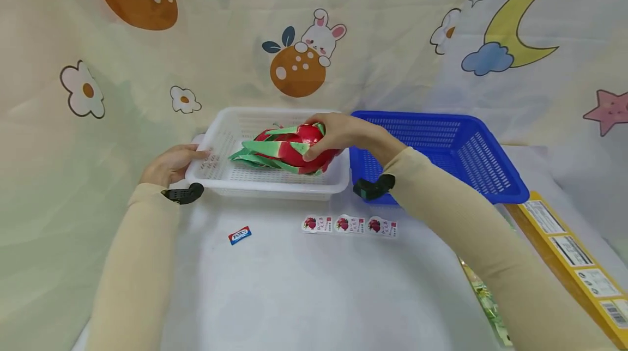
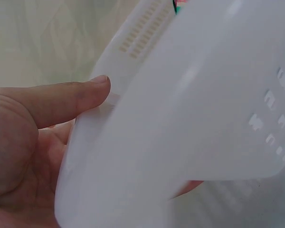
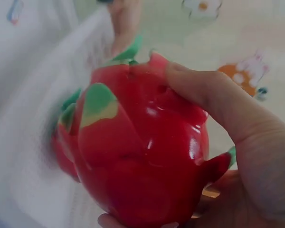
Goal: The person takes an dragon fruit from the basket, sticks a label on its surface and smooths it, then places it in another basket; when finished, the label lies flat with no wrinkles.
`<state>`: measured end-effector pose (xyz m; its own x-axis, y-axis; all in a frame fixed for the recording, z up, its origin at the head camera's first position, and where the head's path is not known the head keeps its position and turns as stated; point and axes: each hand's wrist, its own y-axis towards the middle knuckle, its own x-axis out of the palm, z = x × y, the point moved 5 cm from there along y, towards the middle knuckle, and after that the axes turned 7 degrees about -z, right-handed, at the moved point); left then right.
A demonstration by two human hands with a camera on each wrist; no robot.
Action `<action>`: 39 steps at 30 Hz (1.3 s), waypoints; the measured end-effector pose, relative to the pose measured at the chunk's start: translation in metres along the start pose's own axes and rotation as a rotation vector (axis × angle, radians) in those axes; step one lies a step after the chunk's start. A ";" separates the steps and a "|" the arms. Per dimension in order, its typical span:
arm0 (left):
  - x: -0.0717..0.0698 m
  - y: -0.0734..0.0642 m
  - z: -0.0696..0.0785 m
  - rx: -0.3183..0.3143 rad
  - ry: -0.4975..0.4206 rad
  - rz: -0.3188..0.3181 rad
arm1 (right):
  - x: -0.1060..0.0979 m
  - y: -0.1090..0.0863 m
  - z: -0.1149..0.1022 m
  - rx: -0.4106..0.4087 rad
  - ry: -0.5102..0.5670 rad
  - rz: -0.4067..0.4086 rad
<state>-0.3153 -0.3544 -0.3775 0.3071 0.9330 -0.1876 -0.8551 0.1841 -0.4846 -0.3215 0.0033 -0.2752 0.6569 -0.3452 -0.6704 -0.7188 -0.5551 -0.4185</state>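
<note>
Got a cartoon-print backdrop (image 1: 392, 29) at the back, bunny and moon on it, and a white tabletop (image 1: 294, 291) below. On that, toward the right, a blue basket (image 1: 490, 165), partly blocked by the right sleeve (image 1: 451, 215), so no telling about the covered part. Just left of it, a white basket (image 1: 270, 186) with dragon fruits (image 1: 310, 134) in it. Can make out two, too overlapped to count for sure.

Over at the right edge, a yellow carton (image 1: 571, 250) with printed labels, cut off by the frame, plus a green packet (image 1: 490, 302) mostly tucked under that sleeve.

Got the left hand (image 1: 173, 163) gripping the white basket at its left end, thumb over the rim, fingers underneath and mostly out of sight. Got the right hand (image 1: 343, 130) curled around the front dragon fruit (image 3: 142, 137) at the basket's right end, thumb one side, fingertips the other. Can't tell about contact with the basket floor. Behind that, the rear dragon fruit (image 3: 65, 156), pretty blurry from the right wrist.

In front of the baskets, three fruit-picture stickers (image 1: 349, 224) in a row, then a smaller red-and-blue label (image 1: 240, 235) to their left, lettering hard to read.
</note>
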 end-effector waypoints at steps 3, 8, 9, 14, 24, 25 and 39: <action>0.001 0.000 -0.002 -0.008 -0.004 -0.013 | 0.007 -0.038 0.006 -0.047 -0.004 0.038; -0.003 0.003 -0.001 -0.016 0.016 -0.014 | 0.050 -0.095 0.035 -0.073 -0.029 0.044; -0.004 0.003 -0.001 -0.016 0.022 -0.009 | 0.061 -0.103 0.043 -0.073 -0.026 0.033; -0.009 0.002 0.003 -0.015 0.029 -0.008 | 0.109 -0.131 0.083 -0.073 -0.005 -0.017; -0.005 0.004 0.004 -0.026 -0.029 -0.020 | 0.137 -0.142 0.116 -0.026 0.005 0.015; -0.004 0.004 0.003 -0.028 -0.033 -0.021 | 0.137 -0.142 0.118 -0.018 0.006 0.019; -0.003 0.006 0.001 -0.046 -0.069 -0.024 | 0.150 -0.147 0.122 0.036 0.066 0.147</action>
<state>-0.3217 -0.3558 -0.3784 0.2966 0.9479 -0.1163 -0.8272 0.1941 -0.5273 -0.1449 0.1256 -0.3897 0.5571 -0.4704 -0.6844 -0.8149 -0.4683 -0.3414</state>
